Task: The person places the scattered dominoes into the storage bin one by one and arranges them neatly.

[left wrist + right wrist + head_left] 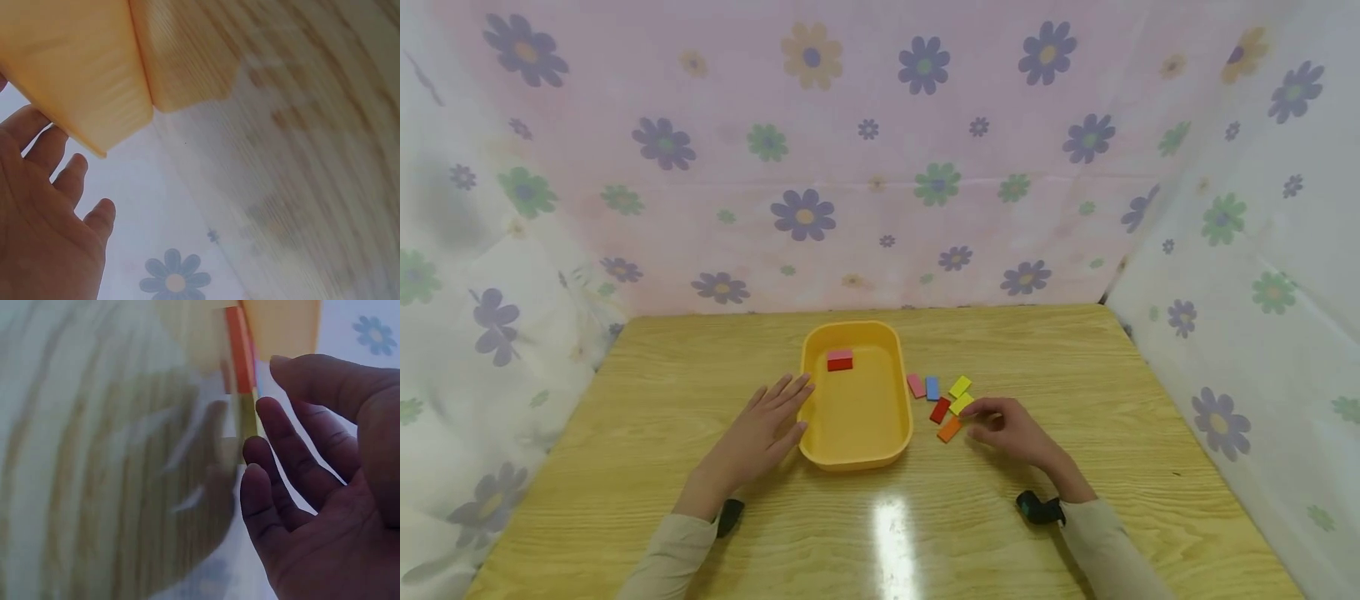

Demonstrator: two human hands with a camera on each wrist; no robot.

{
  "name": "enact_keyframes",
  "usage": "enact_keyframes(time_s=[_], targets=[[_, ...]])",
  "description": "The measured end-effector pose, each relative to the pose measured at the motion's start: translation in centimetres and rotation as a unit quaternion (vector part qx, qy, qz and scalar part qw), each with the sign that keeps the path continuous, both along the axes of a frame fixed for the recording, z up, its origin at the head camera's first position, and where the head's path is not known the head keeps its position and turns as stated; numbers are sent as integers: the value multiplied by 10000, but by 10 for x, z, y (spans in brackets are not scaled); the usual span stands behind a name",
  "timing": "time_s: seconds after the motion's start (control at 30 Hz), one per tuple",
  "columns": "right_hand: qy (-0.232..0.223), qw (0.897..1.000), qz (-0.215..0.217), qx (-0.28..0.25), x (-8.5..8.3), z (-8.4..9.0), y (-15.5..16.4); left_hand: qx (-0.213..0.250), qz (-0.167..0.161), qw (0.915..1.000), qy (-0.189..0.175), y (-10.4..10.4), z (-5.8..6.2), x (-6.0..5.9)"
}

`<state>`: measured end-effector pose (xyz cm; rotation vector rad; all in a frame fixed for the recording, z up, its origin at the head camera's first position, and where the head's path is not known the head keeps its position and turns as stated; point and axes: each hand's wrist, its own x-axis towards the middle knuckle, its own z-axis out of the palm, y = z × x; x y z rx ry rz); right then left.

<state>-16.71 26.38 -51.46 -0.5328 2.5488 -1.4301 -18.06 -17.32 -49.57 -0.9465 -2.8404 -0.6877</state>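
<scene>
The left hand (765,427) lies at the left rim of a yellow plastic tray (857,421) on the wood-grain worktop (820,533); its grip is spread, fingers nearly straight, fingertips against the rim, grasping nothing. Inside the tray, towards its far left part, a pink block (840,354) and a red block (840,364) sit together.

Just beside the tray's right wall lies a second pink block (916,386), then a blue block (932,388), a second red block (940,410), an orange block (950,430) and two yellow ones, the farther yellow block (960,387) and the nearer yellow block (960,403).

The right hand (1011,431) comes in from the right, its grip partly open, fingers loosely bent, thumb apart and nothing held. The nearer yellow block is right at its fingertips, the orange just beside; whether they touch, I cannot tell.
</scene>
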Motion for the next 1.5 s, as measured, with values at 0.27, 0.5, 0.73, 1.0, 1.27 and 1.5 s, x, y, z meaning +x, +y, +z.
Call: enact_keyframes(time_s=[0.27,0.5,0.73,1.0,1.27,1.5], targets=[[437,9968,442,498,-8,-4,-8,-12,31,9997,-237,-1,0,4],[966,9907,341,891,-10,-4,-12,87,0,9999,-74,-1,-1,5],[735,9934,102,877,-9,-3,-12,98,20,9998,-174,0,0,5],[-20,9978,-524,-394,-1,-6,-15,110,50,9996,-242,1,0,7],[-1198,9615,-824,-2331,15,-3,-35,128,79,9996,-252,1,3,8],[-1753,9249,-772,-3285,25,3,-60,134,115,9992,-350,0,4,8]])
